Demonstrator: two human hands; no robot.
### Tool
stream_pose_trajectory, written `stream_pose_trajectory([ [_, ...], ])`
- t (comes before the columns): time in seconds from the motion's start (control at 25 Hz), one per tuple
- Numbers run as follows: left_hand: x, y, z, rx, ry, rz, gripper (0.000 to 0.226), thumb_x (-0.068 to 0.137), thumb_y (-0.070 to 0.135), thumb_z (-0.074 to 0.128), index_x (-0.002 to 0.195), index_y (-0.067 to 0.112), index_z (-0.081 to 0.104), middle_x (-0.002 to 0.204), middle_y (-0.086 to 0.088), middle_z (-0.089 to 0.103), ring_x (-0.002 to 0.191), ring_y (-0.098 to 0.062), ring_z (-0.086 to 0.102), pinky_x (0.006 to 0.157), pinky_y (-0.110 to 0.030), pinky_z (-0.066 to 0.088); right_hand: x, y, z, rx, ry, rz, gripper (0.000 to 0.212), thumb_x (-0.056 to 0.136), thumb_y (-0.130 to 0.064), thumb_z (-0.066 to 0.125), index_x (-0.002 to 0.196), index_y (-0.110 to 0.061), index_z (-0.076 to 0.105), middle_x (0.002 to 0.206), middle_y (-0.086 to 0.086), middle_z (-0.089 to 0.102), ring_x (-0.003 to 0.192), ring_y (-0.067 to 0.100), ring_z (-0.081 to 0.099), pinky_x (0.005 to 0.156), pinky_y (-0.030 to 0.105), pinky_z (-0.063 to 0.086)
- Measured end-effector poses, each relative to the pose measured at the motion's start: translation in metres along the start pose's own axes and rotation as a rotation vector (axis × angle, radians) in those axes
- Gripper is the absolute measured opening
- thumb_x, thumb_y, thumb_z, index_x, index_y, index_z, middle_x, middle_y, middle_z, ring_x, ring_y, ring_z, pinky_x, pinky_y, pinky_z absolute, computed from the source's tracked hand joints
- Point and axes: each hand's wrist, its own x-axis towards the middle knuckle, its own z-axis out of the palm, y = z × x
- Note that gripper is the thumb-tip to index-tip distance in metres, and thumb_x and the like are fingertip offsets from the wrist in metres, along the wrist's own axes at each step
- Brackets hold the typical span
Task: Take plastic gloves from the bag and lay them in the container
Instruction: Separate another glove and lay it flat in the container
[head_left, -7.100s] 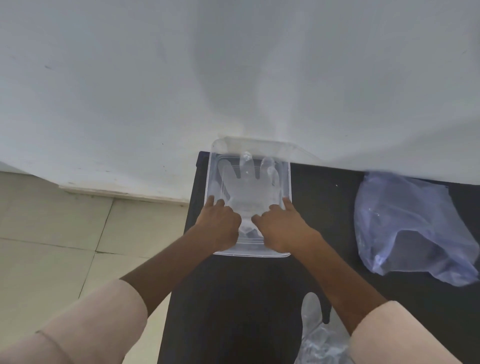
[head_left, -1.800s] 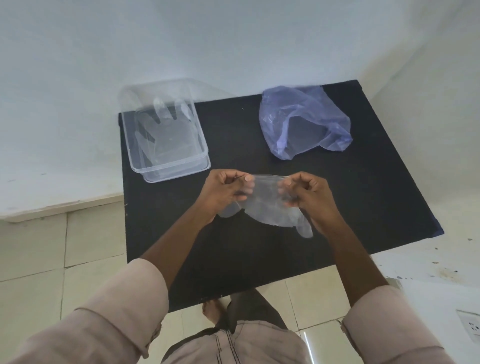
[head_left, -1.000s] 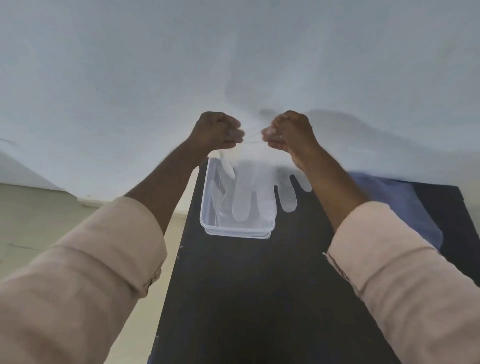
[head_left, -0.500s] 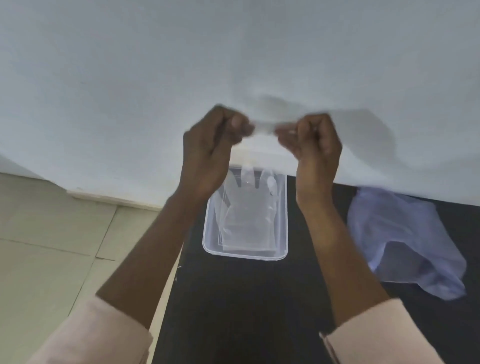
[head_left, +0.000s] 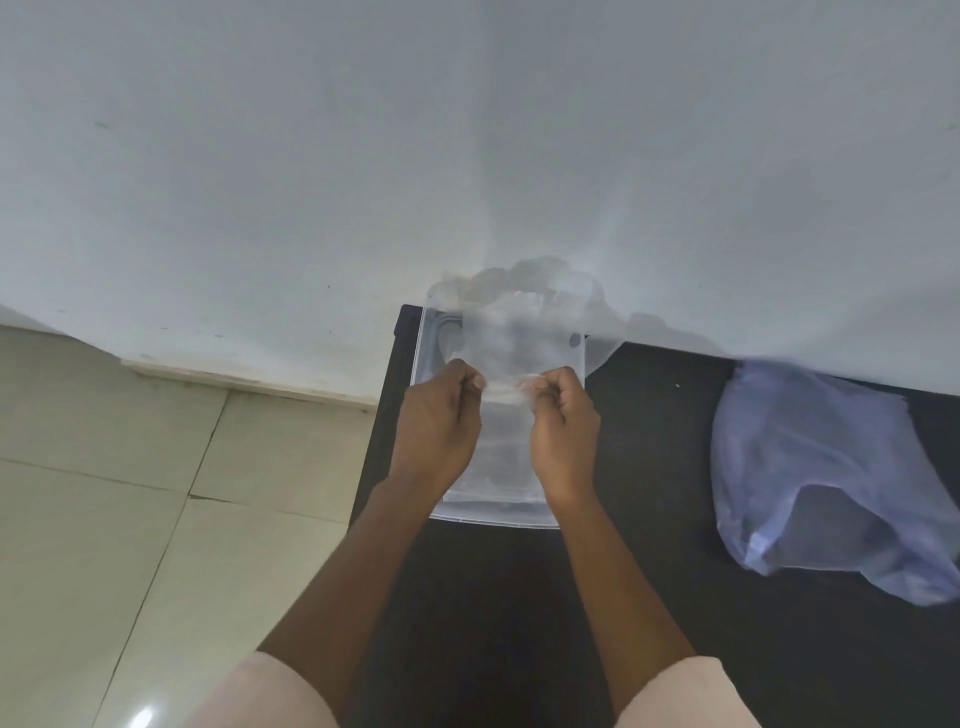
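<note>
A clear plastic container (head_left: 493, 514) stands at the far left corner of the black table (head_left: 649, 597), against the wall. Over it, my left hand (head_left: 434, 428) and my right hand (head_left: 563, 434) each pinch one side of the cuff of a clear plastic glove (head_left: 519, 332). The glove stretches away from my hands over the container, its fingers pointing at the wall and blurred. Whether the glove touches the container's floor I cannot tell. A crumpled bluish plastic bag (head_left: 831, 478) lies on the table to the right.
A white wall (head_left: 467, 156) rises right behind the table. Left of the table is a pale tiled floor (head_left: 130, 493) below a ledge. Bare black tabletop lies between the container and the bag and in front of both.
My hands have come down from chest height to just above the container, carrying the glove with them. The glove's fingers now point toward the wall instead of hanging down.
</note>
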Motion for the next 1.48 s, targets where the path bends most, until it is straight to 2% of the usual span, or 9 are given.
stream_pose_trajectory([
  [0.24, -0.013, -0.005, 0.017, 0.174, -0.066, 0.029, 0.017, 0.099, 0.018, 0.045, 0.095, 0.01, 0.06, 0.082, -0.01, 0.069, 0.069, -0.026, 0.066, 0.068, -0.041, 0.056, 0.001, 0.005, 0.004, -0.115, -0.043, 0.031, 0.017, 0.098, -0.009, 0.045, 0.092, -0.001, 0.059, 0.092, 0.011, 0.069, 0.074, 0.013, 0.058, 0.06, 0.002, 0.04],
  [0.36, -0.018, -0.003, 0.017, 0.237, -0.066, 0.024, 0.018, 0.1, 0.018, 0.044, 0.096, 0.011, 0.06, 0.087, -0.008, 0.068, 0.07, -0.022, 0.064, 0.065, -0.029, 0.052, -0.001, 0.007, 0.006, -0.128, -0.048, 0.028, 0.016, 0.098, -0.009, 0.046, 0.09, -0.003, 0.058, 0.092, 0.011, 0.069, 0.073, 0.012, 0.057, 0.061, 0.001, 0.04],
  [0.6, -0.021, -0.001, 0.011, 0.262, -0.026, 0.14, 0.013, 0.099, 0.015, 0.047, 0.097, 0.009, 0.059, 0.094, -0.007, 0.066, 0.075, -0.022, 0.064, 0.067, -0.034, 0.057, -0.006, 0.006, 0.008, -0.111, -0.021, -0.093, 0.016, 0.097, -0.01, 0.048, 0.091, -0.002, 0.06, 0.089, 0.008, 0.07, 0.073, 0.017, 0.061, 0.06, 0.004, 0.04],
  [0.76, -0.023, -0.011, 0.017, 0.383, -0.252, -0.017, 0.017, 0.099, 0.016, 0.043, 0.096, 0.009, 0.058, 0.096, -0.009, 0.066, 0.074, -0.022, 0.059, 0.069, -0.033, 0.053, -0.007, 0.012, 0.007, -0.292, -0.139, -0.031, 0.016, 0.097, -0.008, 0.045, 0.091, -0.005, 0.06, 0.087, 0.005, 0.068, 0.071, 0.011, 0.058, 0.059, 0.003, 0.039],
  [0.84, -0.023, -0.015, 0.021, 0.414, -0.333, -0.049, 0.016, 0.097, 0.015, 0.045, 0.098, 0.008, 0.059, 0.1, -0.01, 0.066, 0.076, -0.021, 0.058, 0.071, -0.032, 0.051, -0.007, 0.013, 0.006, -0.386, -0.193, 0.015, 0.017, 0.096, -0.008, 0.043, 0.09, -0.007, 0.059, 0.084, 0.002, 0.065, 0.066, 0.006, 0.053, 0.055, 0.009, 0.039],
  [1.04, -0.024, -0.023, 0.021, 0.391, -0.521, -0.093, 0.026, 0.091, 0.027, 0.055, 0.111, 0.011, 0.061, 0.114, -0.01, 0.067, 0.102, -0.028, 0.064, 0.088, -0.044, 0.054, -0.01, 0.008, 0.005, -0.562, -0.282, 0.054, 0.013, 0.095, -0.016, 0.046, 0.096, -0.01, 0.058, 0.09, 0.004, 0.066, 0.072, 0.016, 0.054, 0.053, 0.019, 0.032],
  [1.2, -0.02, -0.018, 0.012, 0.384, -0.704, -0.086, 0.037, 0.091, 0.031, 0.055, 0.124, 0.013, 0.058, 0.121, -0.009, 0.062, 0.11, -0.029, 0.06, 0.094, -0.046, 0.05, -0.015, -0.003, 0.003, -0.833, -0.442, 0.018, 0.022, 0.093, -0.02, 0.048, 0.112, -0.008, 0.049, 0.1, 0.009, 0.064, 0.077, 0.022, 0.049, 0.064, 0.031, 0.035],
  [1.32, -0.016, -0.007, 0.002, 0.542, -0.812, 0.007, 0.042, 0.092, 0.039, 0.05, 0.128, 0.018, 0.056, 0.119, -0.007, 0.059, 0.114, -0.029, 0.056, 0.095, -0.046, 0.047, -0.018, -0.014, -0.003, -0.995, -0.541, -0.034, 0.025, 0.091, -0.015, 0.048, 0.115, -0.006, 0.05, 0.107, 0.012, 0.064, 0.092, 0.029, 0.057, 0.072, 0.036, 0.042],
  [1.48, -0.016, 0.005, -0.012, 0.84, -0.901, 0.148, 0.047, 0.093, 0.047, 0.048, 0.133, 0.024, 0.057, 0.143, -0.009, 0.048, 0.137, -0.03, 0.037, 0.111, -0.05, 0.028, -0.021, -0.025, -0.011, -1.295, -0.689, -0.13, 0.027, 0.091, -0.023, 0.055, 0.115, -0.01, 0.059, 0.122, 0.013, 0.06, 0.122, 0.033, 0.047, 0.103, 0.045, 0.037],
])
